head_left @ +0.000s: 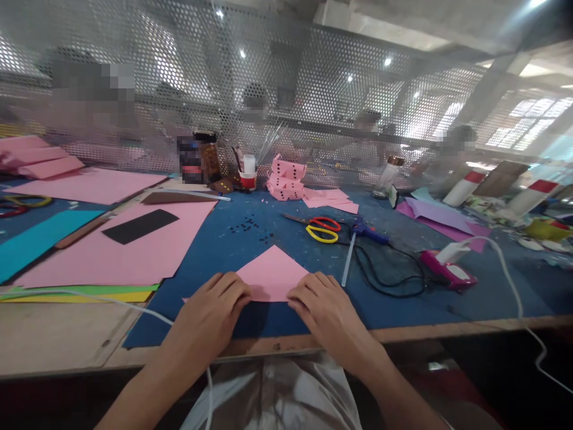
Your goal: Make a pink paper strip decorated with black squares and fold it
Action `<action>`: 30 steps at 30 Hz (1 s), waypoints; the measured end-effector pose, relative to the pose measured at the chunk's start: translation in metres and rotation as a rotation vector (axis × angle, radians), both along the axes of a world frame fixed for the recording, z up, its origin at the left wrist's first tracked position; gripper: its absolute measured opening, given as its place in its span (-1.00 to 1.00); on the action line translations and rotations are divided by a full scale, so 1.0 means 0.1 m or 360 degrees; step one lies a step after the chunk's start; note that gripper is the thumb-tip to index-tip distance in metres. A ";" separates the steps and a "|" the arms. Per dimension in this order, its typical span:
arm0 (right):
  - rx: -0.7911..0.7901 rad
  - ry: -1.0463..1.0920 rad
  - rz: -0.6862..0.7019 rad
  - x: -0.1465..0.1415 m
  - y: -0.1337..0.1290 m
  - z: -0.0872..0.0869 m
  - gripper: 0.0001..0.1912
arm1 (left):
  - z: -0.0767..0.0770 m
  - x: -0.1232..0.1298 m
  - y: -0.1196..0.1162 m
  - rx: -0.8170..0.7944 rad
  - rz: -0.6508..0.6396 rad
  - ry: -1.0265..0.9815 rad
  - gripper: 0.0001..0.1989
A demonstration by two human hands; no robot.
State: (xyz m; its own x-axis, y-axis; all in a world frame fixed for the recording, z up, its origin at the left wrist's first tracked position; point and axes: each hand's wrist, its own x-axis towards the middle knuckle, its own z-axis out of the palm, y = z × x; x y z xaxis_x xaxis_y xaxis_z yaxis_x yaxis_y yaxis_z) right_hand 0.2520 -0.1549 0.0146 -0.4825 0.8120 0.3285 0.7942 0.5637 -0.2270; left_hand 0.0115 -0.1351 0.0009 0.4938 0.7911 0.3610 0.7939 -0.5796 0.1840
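Note:
A pink paper folded to a triangle (274,272) lies on the blue table mat (201,260), its point away from me. Its left end is under the closed fingers of my left hand (221,298), and my right hand (317,301) pinches the right end. A small pink tip sticks out left of my left hand. Small black pieces (246,226) are scattered beyond the paper. Scissors with red and yellow handles (322,229) and a blue glue gun (369,230) lie behind it to the right.
Large pink sheets (134,257) with a black strip (141,226) cover the left side. A folded pink model (286,179) stands at the back by a perforated screen (308,77). A magenta power socket (447,272) and cables lie right. People sit beyond the screen.

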 end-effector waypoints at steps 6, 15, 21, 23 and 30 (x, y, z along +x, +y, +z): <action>0.0063 -0.0097 0.0036 0.01 0.04 0.02 -0.86 | 0.01 0.00 -0.01 -0.0011 -0.0015 0.0006 -0.78; 0.0181 -0.0264 0.0048 -0.01 0.06 0.02 -0.87 | 0.01 0.00 0.03 0.0031 -0.0030 0.0087 -0.79; 0.0286 -0.0493 0.0170 0.01 0.13 0.06 -0.91 | 0.02 -0.04 0.12 0.0057 -0.0085 0.0227 -0.83; 0.0306 -0.0528 0.0192 0.03 0.17 0.07 -0.92 | 0.04 -0.05 0.15 0.0042 -0.0122 0.0272 -0.82; 0.0428 -0.0615 0.0225 0.04 0.31 0.08 -0.87 | 0.15 -0.04 0.25 0.0164 -0.0280 0.0512 -0.80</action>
